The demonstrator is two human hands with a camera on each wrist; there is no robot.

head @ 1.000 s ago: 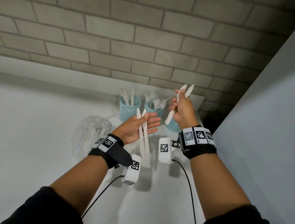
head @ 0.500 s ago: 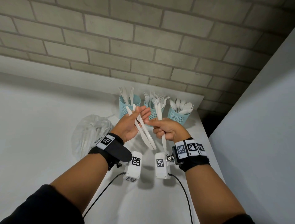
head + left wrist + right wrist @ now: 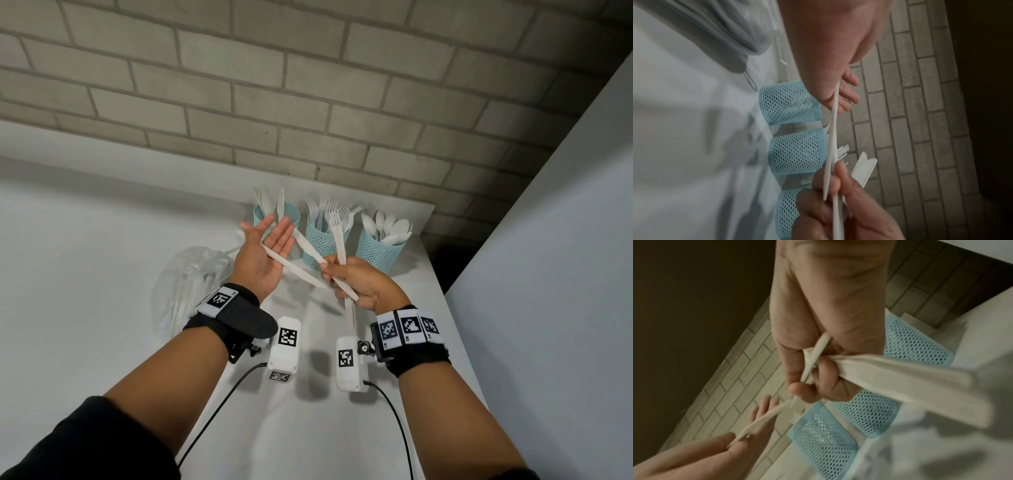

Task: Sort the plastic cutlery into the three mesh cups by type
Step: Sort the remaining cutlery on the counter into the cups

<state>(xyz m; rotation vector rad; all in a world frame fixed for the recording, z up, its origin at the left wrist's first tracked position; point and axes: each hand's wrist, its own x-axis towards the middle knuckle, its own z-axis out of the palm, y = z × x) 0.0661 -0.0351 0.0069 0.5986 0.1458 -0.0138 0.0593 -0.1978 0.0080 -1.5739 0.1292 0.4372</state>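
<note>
The left hand (image 3: pixel 265 260) is held palm up above the table (image 3: pixel 102 274), its fingers straight and spread, with two white plastic knives (image 3: pixel 294 270) lying across the palm and fingers. The right hand (image 3: pixel 359 284) has its fingers curled around a white fork (image 3: pixel 339 240), which stands nearly upright with its tines up, and its fingertips also pinch the near ends of the knives; the wrist views show the knives reaching from one hand to the other.

On the table at the left lies a crumpled clear plastic bag (image 3: pixel 185 284). Behind the hands three light blue mesh cups stand in a row near the brick wall (image 3: pixel 308 85). The left cup (image 3: pixel 294 216) holds knives and is partly hidden by the left hand. The middle cup (image 3: pixel 322 240) holds forks. The right cup (image 3: pixel 376 253) holds spoons. A grey panel (image 3: pixel 548 274) rises at the right edge of the table.
</note>
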